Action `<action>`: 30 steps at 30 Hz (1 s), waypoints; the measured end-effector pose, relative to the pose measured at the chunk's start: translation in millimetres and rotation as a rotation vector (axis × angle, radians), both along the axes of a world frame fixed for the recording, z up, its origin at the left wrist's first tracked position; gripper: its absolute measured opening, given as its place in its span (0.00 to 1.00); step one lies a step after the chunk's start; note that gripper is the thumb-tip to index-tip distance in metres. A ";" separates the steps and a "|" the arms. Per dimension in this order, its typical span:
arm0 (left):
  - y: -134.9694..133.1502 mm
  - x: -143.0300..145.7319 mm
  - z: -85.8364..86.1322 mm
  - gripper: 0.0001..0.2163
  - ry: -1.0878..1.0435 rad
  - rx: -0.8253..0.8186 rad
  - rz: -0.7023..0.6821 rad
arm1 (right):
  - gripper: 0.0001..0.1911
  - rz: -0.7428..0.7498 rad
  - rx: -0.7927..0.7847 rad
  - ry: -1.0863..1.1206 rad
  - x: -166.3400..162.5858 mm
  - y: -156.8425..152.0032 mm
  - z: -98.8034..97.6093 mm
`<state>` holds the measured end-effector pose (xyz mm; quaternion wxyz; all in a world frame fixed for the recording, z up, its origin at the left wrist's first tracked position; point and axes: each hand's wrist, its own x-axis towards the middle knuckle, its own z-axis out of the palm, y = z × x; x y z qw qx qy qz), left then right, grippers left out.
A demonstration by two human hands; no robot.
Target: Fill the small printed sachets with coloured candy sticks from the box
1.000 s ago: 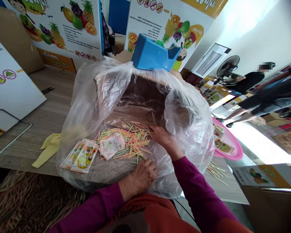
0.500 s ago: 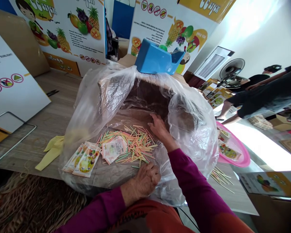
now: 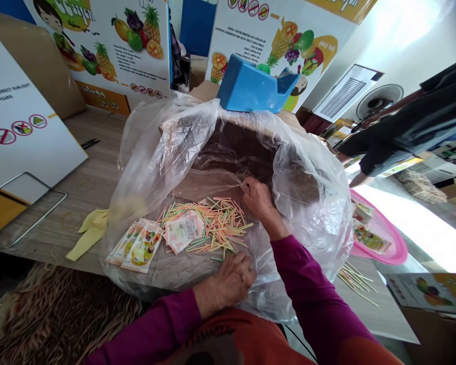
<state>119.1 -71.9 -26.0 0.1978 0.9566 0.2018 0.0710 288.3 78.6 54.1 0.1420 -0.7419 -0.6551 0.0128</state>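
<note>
A clear plastic bag [image 3: 311,223] lines a cardboard box lying on its side, its mouth spread toward me over the table. Inside the mouth, my right hand [image 3: 257,197] pinches the bag's film, and taut creases run left from the fingertips. Just left of that hand lies a loose pile of thin coloured candy sticks [image 3: 228,218]. Printed sachets [image 3: 184,230] rest on the pile's left side, with more fruit-printed sachets [image 3: 142,248] farther left. My left hand [image 3: 231,276] is closed at the near edge of the plastic; what its fingers hold, if anything, is hidden.
A blue tape dispenser [image 3: 251,88] sits on top of the box. Printed cartons [image 3: 137,56] stand behind. At right are a pink basket [image 3: 397,243] with sachets and some loose sticks [image 3: 359,284]. Yellow gloves [image 3: 87,235] and a wire frame [image 3: 41,223] lie left. Another person [image 3: 399,126] stands far right.
My right hand has gone from spread fingers to a pinch on the bag's film, pulling creases into it. My left hand has barely moved. The other person has shifted, and the view has turned slightly.
</note>
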 end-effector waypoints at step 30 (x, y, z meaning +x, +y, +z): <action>11.1 -0.2 24.6 0.10 -0.019 0.034 -0.110 | 0.19 -0.098 0.058 0.114 3.1 14.7 -24.0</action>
